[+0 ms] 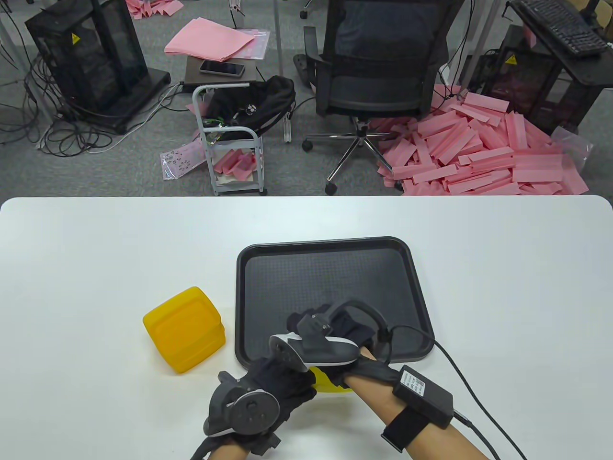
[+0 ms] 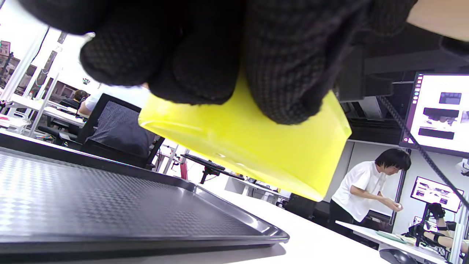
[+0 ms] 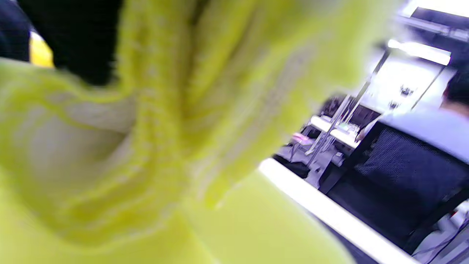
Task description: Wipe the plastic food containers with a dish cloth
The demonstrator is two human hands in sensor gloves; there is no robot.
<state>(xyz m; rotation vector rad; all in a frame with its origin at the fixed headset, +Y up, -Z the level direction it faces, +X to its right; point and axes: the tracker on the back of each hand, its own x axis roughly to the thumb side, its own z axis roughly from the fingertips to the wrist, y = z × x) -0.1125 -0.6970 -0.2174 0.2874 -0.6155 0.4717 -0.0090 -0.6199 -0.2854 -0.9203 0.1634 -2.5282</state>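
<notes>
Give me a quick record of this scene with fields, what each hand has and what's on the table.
left hand: grips a yellow container held above the table
right hand: holds a yellow-green cloth, blurred close to the camera
tray: black, on the white table
stack of orange-yellow containers: on the table left of the tray, untouched

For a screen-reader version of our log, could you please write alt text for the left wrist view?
The left hand in a black mesh glove grips a translucent yellow plastic container from above, holding it tilted above a white table. A black textured plastic tray lies on the table at lower left, with a blurred office behind.
</notes>
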